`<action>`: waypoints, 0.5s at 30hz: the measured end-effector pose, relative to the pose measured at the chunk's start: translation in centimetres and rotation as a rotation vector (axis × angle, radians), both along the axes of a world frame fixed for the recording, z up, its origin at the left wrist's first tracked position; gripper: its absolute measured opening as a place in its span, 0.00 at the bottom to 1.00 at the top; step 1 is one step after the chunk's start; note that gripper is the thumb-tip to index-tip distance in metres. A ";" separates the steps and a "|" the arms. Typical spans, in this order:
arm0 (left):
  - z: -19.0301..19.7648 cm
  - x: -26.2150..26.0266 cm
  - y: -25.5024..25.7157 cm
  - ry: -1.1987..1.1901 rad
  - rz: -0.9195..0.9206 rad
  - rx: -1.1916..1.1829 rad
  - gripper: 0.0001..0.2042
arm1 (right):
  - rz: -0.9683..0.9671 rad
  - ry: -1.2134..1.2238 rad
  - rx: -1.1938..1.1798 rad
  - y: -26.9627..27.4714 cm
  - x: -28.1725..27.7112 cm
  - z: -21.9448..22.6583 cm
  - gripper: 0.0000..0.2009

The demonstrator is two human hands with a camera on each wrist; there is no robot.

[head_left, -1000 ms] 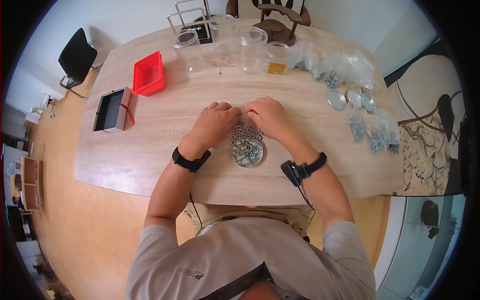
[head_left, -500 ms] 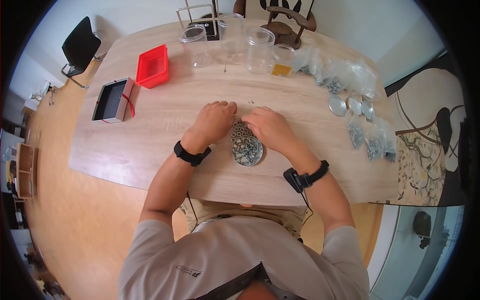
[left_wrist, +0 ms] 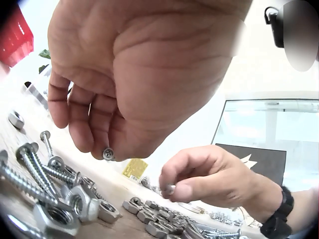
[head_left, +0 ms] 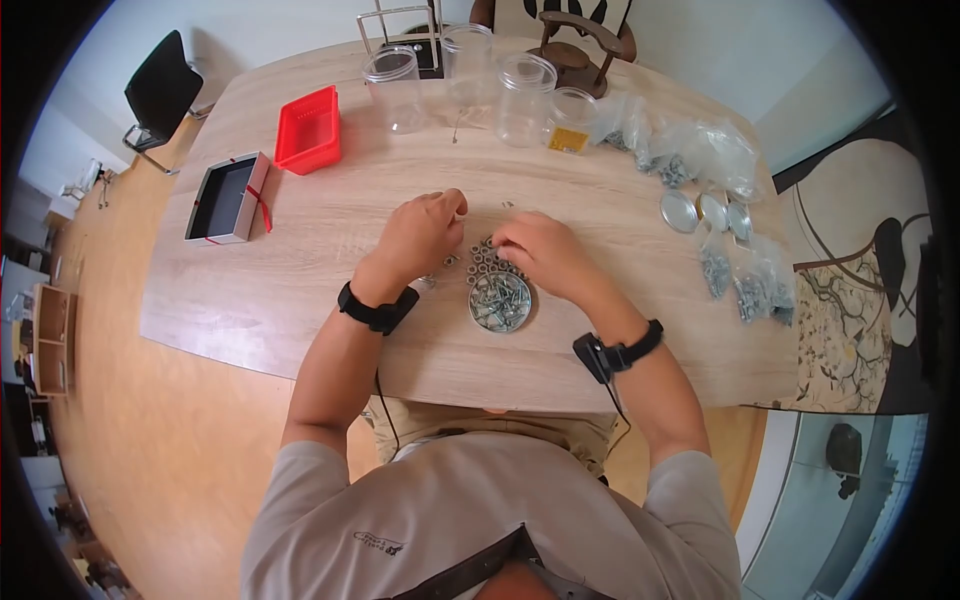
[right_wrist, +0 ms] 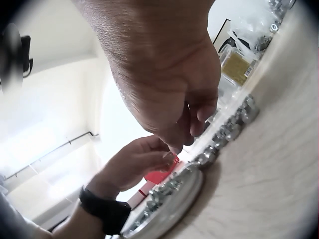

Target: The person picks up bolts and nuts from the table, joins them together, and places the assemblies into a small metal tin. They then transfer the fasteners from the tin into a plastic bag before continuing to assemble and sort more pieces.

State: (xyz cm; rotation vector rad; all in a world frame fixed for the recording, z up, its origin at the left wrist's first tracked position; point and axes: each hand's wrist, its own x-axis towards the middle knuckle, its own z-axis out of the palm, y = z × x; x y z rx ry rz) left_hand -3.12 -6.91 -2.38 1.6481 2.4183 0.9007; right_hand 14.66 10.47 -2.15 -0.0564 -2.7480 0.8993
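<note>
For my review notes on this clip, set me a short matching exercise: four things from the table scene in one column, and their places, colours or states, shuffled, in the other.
Things:
1. Left hand
2. Round dish
3. Plastic basket
4. Loose nuts

Descriptions:
A. Red, beside the ribboned box
B. Clustered on the table at the dish's far edge
C. Heaped with screws
D. Pinching a small metal piece

Right pairs: 1-D, 2-C, 3-A, 4-B
</note>
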 end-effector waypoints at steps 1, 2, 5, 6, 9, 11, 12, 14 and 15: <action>0.2 0.0 0.0 0.006 -0.002 0.003 0.07 | 0.050 -0.016 -0.030 0.1 0.7 0.6 0.08; 0.4 0.0 -0.1 0.010 -0.006 0.004 0.06 | 0.098 -0.035 -0.061 0.1 1.6 1.1 0.08; 0.9 0.1 -0.2 -0.079 -0.036 -0.013 0.06 | 0.150 -0.141 -0.173 -0.4 3.2 1.9 0.09; 1.4 0.2 -0.2 -0.167 -0.078 -0.040 0.06 | 0.150 -0.183 -0.213 -0.5 3.5 2.1 0.09; 3.0 1.1 -0.5 -0.396 -0.214 -0.099 0.06 | -0.078 -0.268 -0.216 0.3 3.3 2.3 0.10; 3.8 1.7 -0.7 -0.507 -0.314 -0.108 0.06 | -0.100 -0.216 -0.171 1.0 2.8 1.5 0.10; 3.8 1.4 -0.7 -0.440 -0.256 -0.089 0.06 | -0.111 -0.189 -0.150 1.3 2.5 1.0 0.11; 3.6 0.1 -0.8 -0.303 -0.143 -0.053 0.06 | -0.067 -0.105 -0.051 1.2 1.8 0.6 0.10; 2.7 -0.7 -1.0 -0.207 -0.096 -0.053 0.06 | -0.046 -0.064 -0.002 1.0 1.5 0.4 0.10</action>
